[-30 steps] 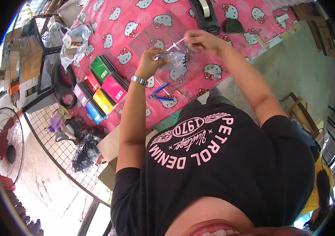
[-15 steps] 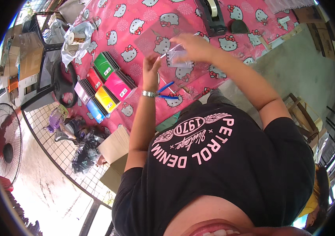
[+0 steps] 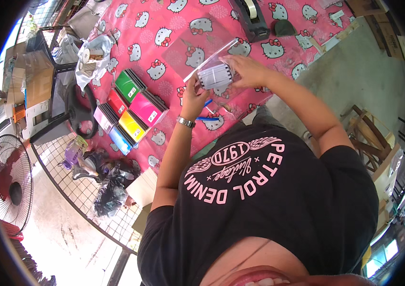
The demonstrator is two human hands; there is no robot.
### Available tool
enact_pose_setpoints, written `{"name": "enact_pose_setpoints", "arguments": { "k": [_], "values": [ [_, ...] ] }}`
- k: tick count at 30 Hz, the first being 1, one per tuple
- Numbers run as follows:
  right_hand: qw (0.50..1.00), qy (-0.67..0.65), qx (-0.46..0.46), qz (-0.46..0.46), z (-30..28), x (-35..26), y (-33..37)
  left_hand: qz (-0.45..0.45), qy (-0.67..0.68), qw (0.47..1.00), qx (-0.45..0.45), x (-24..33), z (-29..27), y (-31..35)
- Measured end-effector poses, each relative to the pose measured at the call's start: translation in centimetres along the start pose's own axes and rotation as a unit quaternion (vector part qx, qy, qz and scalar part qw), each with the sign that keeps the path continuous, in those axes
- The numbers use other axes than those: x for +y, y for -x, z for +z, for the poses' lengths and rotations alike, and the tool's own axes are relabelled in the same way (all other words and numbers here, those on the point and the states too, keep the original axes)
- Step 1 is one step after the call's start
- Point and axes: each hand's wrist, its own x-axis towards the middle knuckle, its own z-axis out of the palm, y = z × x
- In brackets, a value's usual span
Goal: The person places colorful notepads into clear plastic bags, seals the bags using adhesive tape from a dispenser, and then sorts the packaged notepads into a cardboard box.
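Left hand [image 3: 195,99], right hand [image 3: 249,71] holding spiral pads [image 3: 215,76], white-labelled notebooks [image 3: 141,108], pink-lettered black shirt [image 3: 269,205]

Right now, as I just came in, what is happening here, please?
The person's right hand holds the right end of a small white stack with black spiral bindings, and the left hand is at its other end. Clear plastic sheeting shows just beyond. Stacks of coloured spiral notebooks sit to the left.
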Motion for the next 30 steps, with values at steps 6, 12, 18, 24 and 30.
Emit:
{"name": "enact_pose_setpoints", "arguments": {
  "k": [6,12,18,24,30],
  "values": [
    [0.996,-0.029,-0.035,0.082,-3.3,-2.7,-3.5,-0.033,-0.285,0.941,0.178,5.1,1.9,-1.1],
    [0.998,-0.051,-0.007,0.029,-6.7,-3.1,-2.8,0.025,-0.276,0.944,0.179,7.4,-1.1,0.6],
    [0.972,-0.225,-0.057,0.049,-2.5,1.9,-2.0,-0.058,0.158,0.985,-0.033,1.5,-4.6,-2.1],
    [0.948,-0.304,-0.061,0.074,-0.7,1.9,-3.6,-0.098,0.103,0.98,-0.137,-0.1,-3.0,-5.7],
    [0.977,-0.204,0.048,0.041,-1.0,-0.6,-3.4,0.179,-0.373,0.91,0.03,2.7,-0.7,-5.1]
  ]
}}
